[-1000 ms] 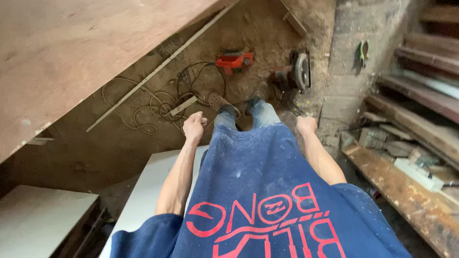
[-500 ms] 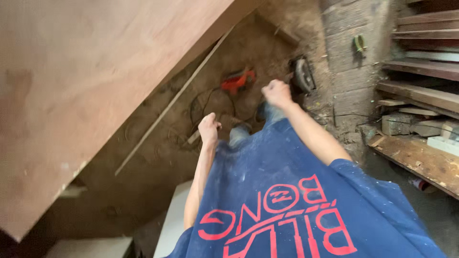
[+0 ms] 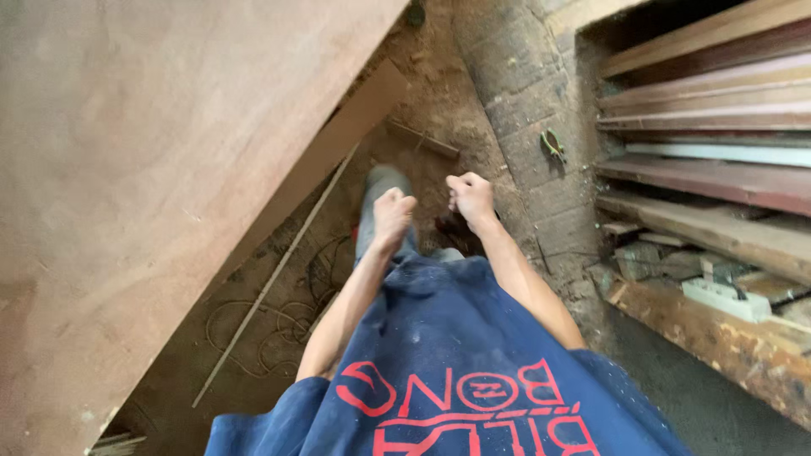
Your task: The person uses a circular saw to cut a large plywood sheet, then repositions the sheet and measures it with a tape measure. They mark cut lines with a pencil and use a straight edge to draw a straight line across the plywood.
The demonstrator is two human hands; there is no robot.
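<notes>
Both grips curled shut, nothing in either. Left hand (image 3: 393, 215) is a loose fist out in front of the body at centre frame, knuckles up, no object inside it that shows. Right hand (image 3: 471, 198) sits just beside it to the right, fingers folded in, also holding nothing visible. The two hands are near each other, not touching.

Nearest thing to them: a grey-trousered leg (image 3: 376, 215) directly under the left fist, stepping onto the dirt floor (image 3: 439, 110). Blue shirt (image 3: 473, 355) with red print fills the near centre, dusted with white specks.

Left side: a big brown plywood sheet (image 3: 144, 169) leans across the whole left half, tilted, its lower edge running diagonally from far centre to near left. Along that edge lies a long thin wooden strip (image 3: 274, 279) on the floor, and just right of it a tangle of thin cable loops (image 3: 279, 329), near the left forearm.

Far centre: a short dark stick (image 3: 424, 139) lies on the floor beyond the hands. Right of it a brick wall column (image 3: 524, 127) stands, with a small green clamp-like object (image 3: 553, 145) hanging on it; cannot tell exactly what it is.

Right side: stacked timber planks (image 3: 710, 101) on shelves, reddish and pale. Below them a rough wooden bench (image 3: 718, 338) bears brick pieces (image 3: 646, 257) and a white block (image 3: 718, 295).
</notes>
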